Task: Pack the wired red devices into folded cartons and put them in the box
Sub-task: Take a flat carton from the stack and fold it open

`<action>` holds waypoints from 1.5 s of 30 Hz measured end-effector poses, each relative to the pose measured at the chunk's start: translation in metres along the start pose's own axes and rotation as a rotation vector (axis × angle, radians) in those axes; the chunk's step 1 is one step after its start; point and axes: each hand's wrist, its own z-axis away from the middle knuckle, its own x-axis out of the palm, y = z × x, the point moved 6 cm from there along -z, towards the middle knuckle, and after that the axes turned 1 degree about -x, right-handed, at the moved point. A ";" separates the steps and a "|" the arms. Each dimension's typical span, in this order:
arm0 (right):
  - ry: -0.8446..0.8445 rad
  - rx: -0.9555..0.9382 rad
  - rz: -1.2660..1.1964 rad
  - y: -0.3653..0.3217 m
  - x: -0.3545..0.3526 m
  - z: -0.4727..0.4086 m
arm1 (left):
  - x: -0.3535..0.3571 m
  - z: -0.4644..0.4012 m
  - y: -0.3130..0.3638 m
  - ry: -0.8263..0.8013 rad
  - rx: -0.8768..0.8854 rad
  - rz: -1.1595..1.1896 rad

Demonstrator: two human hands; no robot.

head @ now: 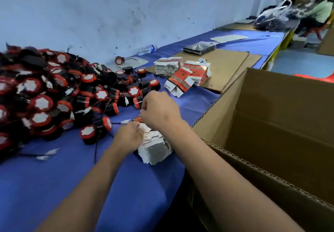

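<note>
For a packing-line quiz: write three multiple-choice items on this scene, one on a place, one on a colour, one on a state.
1. The plastic bottle lies:
A. by the wall
B. in the box
C. on the floor

2. The table cover is:
A. green
B. blue
C. white

3. The big cardboard box is:
A. taped shut
B. flattened
C. open

Answers: 1 A, it lies on its side at the table's far edge against the wall. 2 B, blue cloth shows under everything. 3 C, its flaps stand up and the inside shows.
</note>
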 end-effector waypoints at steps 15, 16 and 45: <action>-0.399 0.088 0.140 -0.004 0.093 -0.038 | -0.012 -0.005 -0.048 0.279 -0.393 0.730; -0.436 0.101 0.126 -0.006 0.094 -0.037 | -0.012 -0.005 -0.046 0.267 -0.396 0.781; -0.409 -0.317 -1.372 -0.244 0.207 0.026 | -0.118 0.162 -0.254 0.473 -0.167 1.246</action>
